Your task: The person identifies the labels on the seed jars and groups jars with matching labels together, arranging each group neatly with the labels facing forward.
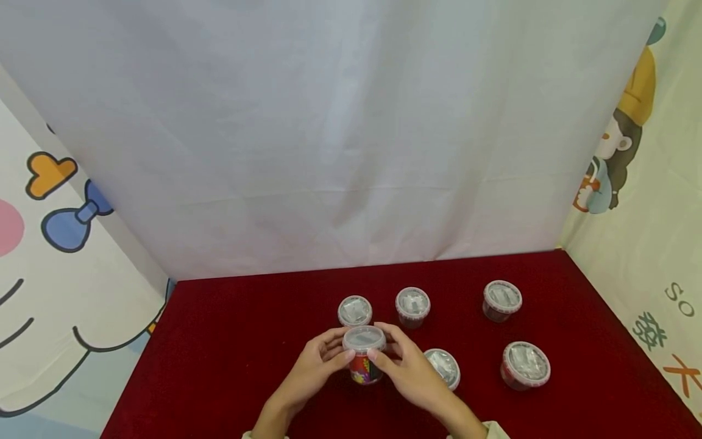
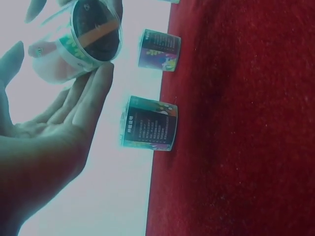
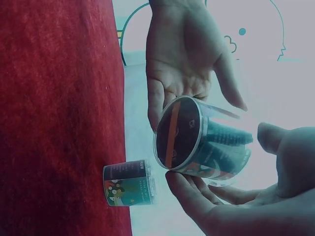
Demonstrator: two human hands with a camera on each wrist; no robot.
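Between my two hands is a small clear plastic tub [image 1: 364, 360] with a translucent lid and a colourful printed label. It is lifted off the red cloth, as its dark base with an orange strip [image 3: 173, 135] faces the right wrist camera. My left hand [image 1: 314, 367] holds it from the left, thumb toward the front and fingers round the side. On the opposite side my right hand [image 1: 412, 368] grips it the same way, thumb near the rim. Behind the held tub stands a similar tub [image 1: 354, 311]; another tub [image 1: 442, 367] is partly hidden by my right hand.
More lidded tubs stand on the red cloth [image 1: 236, 353]: one at back centre [image 1: 413, 305], one at back right [image 1: 501, 299] and one at front right [image 1: 524, 364]. A white curtain [image 1: 329, 152] hangs behind, with printed cloths on both sides.
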